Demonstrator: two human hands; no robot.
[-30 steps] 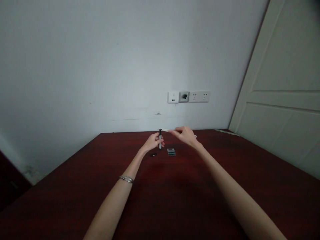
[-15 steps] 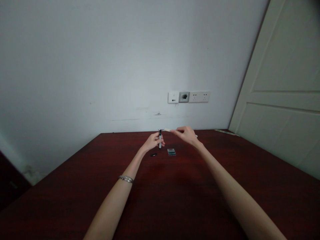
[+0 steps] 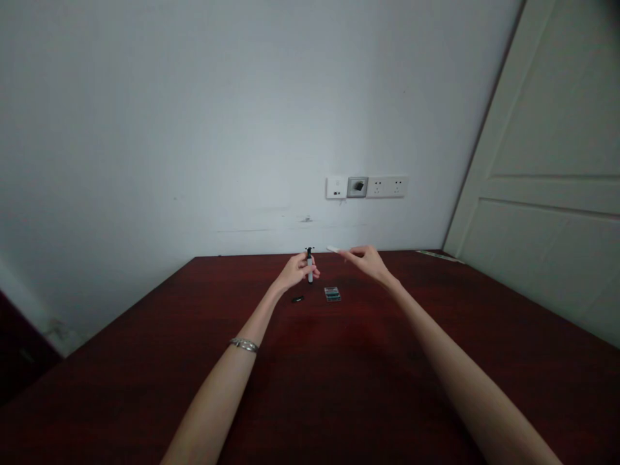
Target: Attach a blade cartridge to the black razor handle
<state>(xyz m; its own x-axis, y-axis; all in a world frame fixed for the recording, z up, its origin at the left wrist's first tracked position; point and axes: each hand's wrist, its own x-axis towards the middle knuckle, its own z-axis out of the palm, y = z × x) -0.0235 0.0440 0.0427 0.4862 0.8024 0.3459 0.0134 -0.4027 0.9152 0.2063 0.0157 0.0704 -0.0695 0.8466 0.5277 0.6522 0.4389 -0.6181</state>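
Observation:
My left hand (image 3: 293, 271) is closed around a T-headed tool that looks like a razor (image 3: 310, 270), with a grey-white handle and a black neck and head. It is upright, head at the top. To its right, my right hand (image 3: 369, 262) pinches a slim white stick-like piece (image 3: 333, 249), whose exact kind I cannot tell. Its free end points left toward the tool's head, with a gap between them. A small black piece (image 3: 297, 299) lies on the table below my left hand. Beside it is a small clear flat pack (image 3: 332, 294) with dark bands.
The dark red wooden table (image 3: 310, 387) meets a white wall (image 3: 242, 129) at the back. Sockets and switch plates (image 3: 367, 187) are set in the wall. A pale panelled door (image 3: 547, 187) stands on the right, near a flat strip (image 3: 440, 256) at the table's back right corner.
My right hand has drawn back to the right with the white piece, away from the tool's head. My left hand still holds the tool, now slightly higher.

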